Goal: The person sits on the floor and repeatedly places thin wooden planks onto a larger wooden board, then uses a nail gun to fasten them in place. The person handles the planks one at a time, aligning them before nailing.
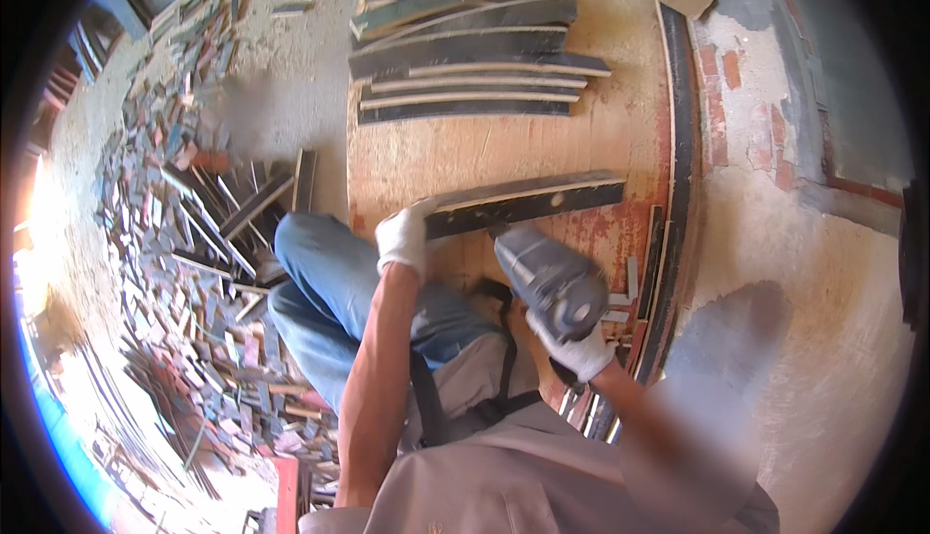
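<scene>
My left hand (401, 237), in a white glove, is closed round the left end of a dark wooden strip (542, 205). The strip lies slanted across the plywood board in front of me, with round pale spots on its dark face. A grey power drill (548, 280) is gripped in my gloved right hand (579, 350). Its front end points at the strip's near side, close to the middle; whether the tip touches the wood is hard to tell. The drill's body hides much of my right fingers.
Several dark strips (475, 49) are laid side by side on the far part of the plywood board (484, 151). Longer strips (675, 146) run along its right edge by a worn brick wall (717, 98). Wood offcuts (189, 292) heap on the floor at left.
</scene>
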`<state>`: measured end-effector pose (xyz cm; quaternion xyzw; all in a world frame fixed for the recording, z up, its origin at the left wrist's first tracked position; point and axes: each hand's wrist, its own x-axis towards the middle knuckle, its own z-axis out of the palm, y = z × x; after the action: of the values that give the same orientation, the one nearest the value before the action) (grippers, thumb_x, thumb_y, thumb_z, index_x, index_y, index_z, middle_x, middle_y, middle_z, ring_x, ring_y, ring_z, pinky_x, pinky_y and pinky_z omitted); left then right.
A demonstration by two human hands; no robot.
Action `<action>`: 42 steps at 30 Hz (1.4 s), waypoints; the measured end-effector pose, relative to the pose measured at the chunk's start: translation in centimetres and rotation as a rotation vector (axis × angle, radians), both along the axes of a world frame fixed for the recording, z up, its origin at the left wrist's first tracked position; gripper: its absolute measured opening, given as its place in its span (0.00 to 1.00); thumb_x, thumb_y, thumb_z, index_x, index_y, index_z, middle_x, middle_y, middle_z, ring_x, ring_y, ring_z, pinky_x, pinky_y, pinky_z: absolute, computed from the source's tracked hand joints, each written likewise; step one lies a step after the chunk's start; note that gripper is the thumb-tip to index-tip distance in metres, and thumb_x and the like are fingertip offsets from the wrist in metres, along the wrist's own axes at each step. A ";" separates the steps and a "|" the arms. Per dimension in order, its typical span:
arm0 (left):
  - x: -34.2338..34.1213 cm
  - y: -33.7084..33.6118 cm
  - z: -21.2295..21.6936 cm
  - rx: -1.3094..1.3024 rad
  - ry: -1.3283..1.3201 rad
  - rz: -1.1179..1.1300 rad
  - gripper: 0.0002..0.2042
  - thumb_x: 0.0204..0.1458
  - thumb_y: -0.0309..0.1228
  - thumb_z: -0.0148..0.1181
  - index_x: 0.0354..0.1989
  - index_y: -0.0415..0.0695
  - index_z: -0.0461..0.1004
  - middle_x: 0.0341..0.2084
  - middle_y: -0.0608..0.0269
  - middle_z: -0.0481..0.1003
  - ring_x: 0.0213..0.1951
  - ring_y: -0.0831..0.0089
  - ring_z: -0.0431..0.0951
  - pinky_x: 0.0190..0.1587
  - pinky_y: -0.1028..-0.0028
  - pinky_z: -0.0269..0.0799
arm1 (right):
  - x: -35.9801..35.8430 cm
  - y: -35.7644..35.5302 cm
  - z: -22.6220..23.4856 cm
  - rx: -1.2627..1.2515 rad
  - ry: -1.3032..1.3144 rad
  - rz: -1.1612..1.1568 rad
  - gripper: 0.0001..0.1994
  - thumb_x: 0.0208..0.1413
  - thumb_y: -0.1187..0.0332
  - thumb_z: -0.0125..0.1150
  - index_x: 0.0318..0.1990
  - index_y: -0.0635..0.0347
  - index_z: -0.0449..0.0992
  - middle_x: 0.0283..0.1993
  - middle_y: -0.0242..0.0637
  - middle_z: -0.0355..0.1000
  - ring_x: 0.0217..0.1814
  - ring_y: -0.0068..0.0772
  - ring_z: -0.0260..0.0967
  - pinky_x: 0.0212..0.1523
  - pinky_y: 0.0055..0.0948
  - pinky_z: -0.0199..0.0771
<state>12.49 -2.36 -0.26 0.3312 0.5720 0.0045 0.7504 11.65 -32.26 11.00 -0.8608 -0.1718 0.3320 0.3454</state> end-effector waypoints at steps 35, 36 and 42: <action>-2.1 10.7 0.3 1.030 0.005 -0.319 0.24 0.56 0.31 0.64 0.60 0.36 0.74 0.54 0.49 0.79 0.54 0.63 0.80 0.58 0.68 0.73 | 29.7 10.4 -10.3 0.105 -0.226 -0.695 0.31 0.47 0.60 0.78 0.56 0.69 0.74 0.46 0.45 0.80 0.47 0.36 0.77 0.49 0.34 0.76; -1.4 10.9 0.2 1.008 -0.024 -0.319 0.25 0.56 0.32 0.65 0.61 0.36 0.73 0.55 0.49 0.78 0.54 0.64 0.79 0.58 0.69 0.73 | 29.4 10.5 -10.0 0.156 -0.209 -0.730 0.30 0.47 0.61 0.78 0.55 0.69 0.75 0.44 0.44 0.80 0.46 0.35 0.77 0.48 0.33 0.76; 1.7 10.4 1.0 0.572 -0.231 -0.133 0.34 0.61 0.43 0.65 0.69 0.35 0.62 0.63 0.47 0.70 0.58 0.63 0.75 0.55 0.69 0.73 | 26.8 4.6 -6.4 0.423 0.588 -0.660 0.20 0.46 0.73 0.77 0.48 0.63 0.79 0.35 0.36 0.80 0.31 0.26 0.75 0.36 0.29 0.76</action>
<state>14.17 8.00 0.79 0.5629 0.4356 0.1535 0.6855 38.45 -27.63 4.56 -0.6501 0.1513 0.3914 0.6335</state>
